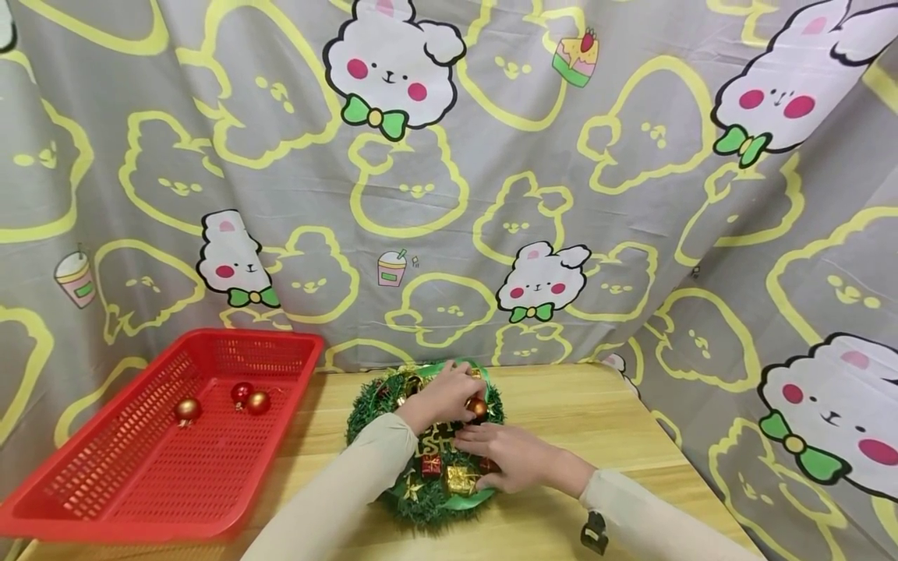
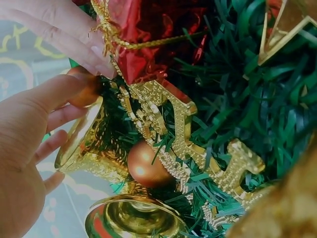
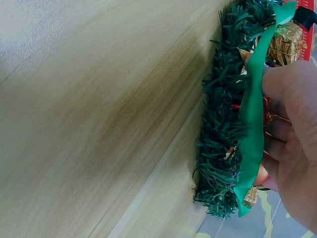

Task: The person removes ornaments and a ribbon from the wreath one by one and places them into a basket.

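Wreath (image 1: pixel 425 510) lies on the surface (image 1: pixel 603 444) below the left hand (image 1: pixel 447 393), which pinches a copper ball (image 1: pixel 478 407), and the right hand (image 1: pixel 517 457), close beside, extended and resting on it, seemingly for steadiness; left of both, a basket (image 1: pixel 189 475) likely stops loose balls (image 1: pixel 258 403) rolling

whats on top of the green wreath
Gold lettering, gold bells, a red gift and a gold gift show; whatever's under the left hand and right hand is hidden.
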`<state>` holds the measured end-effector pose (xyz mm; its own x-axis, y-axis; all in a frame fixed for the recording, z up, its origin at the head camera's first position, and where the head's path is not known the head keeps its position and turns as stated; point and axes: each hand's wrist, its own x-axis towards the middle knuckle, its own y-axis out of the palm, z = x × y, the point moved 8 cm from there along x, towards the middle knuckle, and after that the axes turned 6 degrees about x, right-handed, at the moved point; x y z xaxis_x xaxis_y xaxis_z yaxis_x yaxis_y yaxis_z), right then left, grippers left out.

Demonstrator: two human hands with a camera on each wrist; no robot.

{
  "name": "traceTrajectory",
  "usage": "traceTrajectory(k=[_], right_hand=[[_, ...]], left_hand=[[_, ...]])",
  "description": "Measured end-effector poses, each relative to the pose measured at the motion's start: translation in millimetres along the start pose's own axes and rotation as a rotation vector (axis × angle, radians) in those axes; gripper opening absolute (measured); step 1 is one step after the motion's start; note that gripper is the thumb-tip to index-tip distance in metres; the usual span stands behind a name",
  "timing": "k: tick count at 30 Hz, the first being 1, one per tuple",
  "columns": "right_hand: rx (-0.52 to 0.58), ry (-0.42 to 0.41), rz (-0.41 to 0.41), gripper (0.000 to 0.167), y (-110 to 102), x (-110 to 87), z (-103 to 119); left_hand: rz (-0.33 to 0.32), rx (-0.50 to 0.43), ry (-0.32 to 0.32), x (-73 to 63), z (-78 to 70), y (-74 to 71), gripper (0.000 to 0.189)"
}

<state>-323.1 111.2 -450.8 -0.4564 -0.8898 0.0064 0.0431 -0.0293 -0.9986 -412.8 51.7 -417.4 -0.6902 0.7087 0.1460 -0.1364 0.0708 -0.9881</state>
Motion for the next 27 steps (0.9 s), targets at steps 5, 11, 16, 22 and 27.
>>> traceTrajectory(k=[5, 11, 16, 22, 27], right_hand=[[0.001, 0.001, -0.001, 0.069, 1, -0.3, 0], [-0.003, -0.008, -0.009, 0.069, 3, -0.6, 0], [0.009, -0.012, -0.009, 0.068, 4, -0.5, 0], [0.015, -0.012, -0.007, 0.067, 3, -0.2, -1], [0.007, -0.008, -0.002, 0.067, 3, 0.5, -1]], left_hand=[[-0.014, -0.028, 0.001, -1.3, 1.0, -0.3, 0.022], [-0.050, -0.021, 0.009, -3.7, 0.7, -4.9, 0.026], [-0.123, 0.000, 0.028, -7.2, 0.5, -14.7, 0.028], [-0.228, 0.044, 0.048, -10.7, 2.8, -25.1, 0.029], [-0.322, 0.078, 0.058, -14.6, 6.6, -35.4, 0.031]])
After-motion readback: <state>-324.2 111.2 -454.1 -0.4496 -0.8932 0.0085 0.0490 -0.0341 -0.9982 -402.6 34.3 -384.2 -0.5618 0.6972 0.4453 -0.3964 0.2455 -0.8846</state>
